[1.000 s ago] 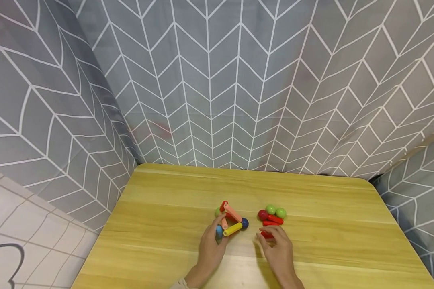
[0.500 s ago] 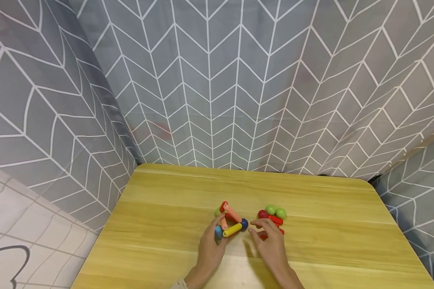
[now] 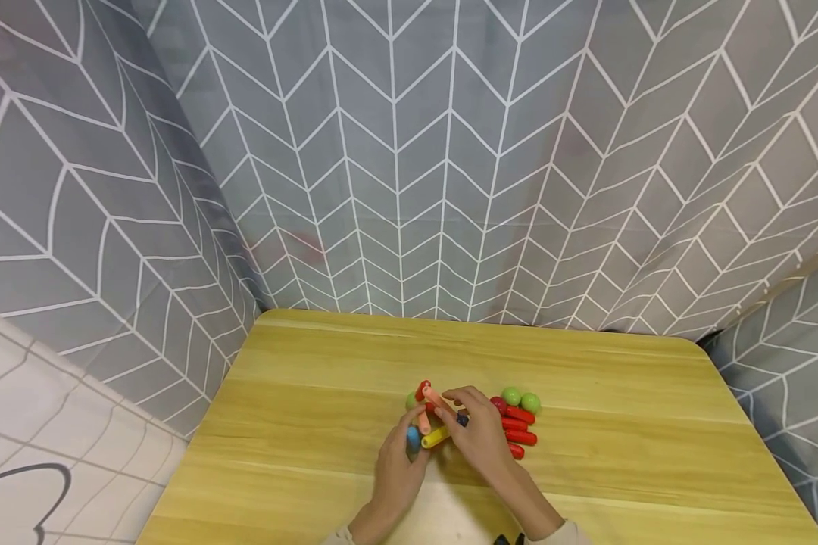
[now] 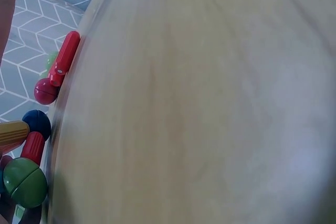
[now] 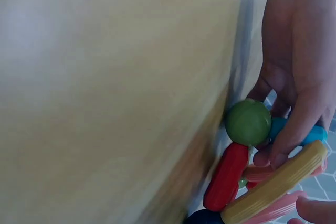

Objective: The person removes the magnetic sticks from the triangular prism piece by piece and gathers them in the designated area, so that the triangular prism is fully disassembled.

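A small frame of coloured magnetic sticks and balls stands on the wooden table (image 3: 313,378). My left hand (image 3: 397,469) grips its left corner, thumb and fingers around the light blue stick (image 3: 412,437) and the green ball (image 5: 248,123). My right hand (image 3: 482,437) reaches over the right corner, finger and thumb on either side of the upper pink stick (image 3: 433,397). It partly covers the dark blue ball (image 3: 463,419) and the yellow stick (image 3: 435,437). A red stick (image 5: 227,177) runs along the base, between the green and dark blue balls.
Right of the right hand lie several loose red sticks (image 3: 521,437), a crimson ball (image 3: 498,405) and two light green balls (image 3: 530,402). Behind the table's far edge hangs a grey patterned curtain (image 3: 423,189). White tile-patterned material (image 3: 61,431) is at the left.
My right hand has left the loose red sticks and moved left onto the frame's right corner, uncovering those sticks. My left hand has kept its grip in place.
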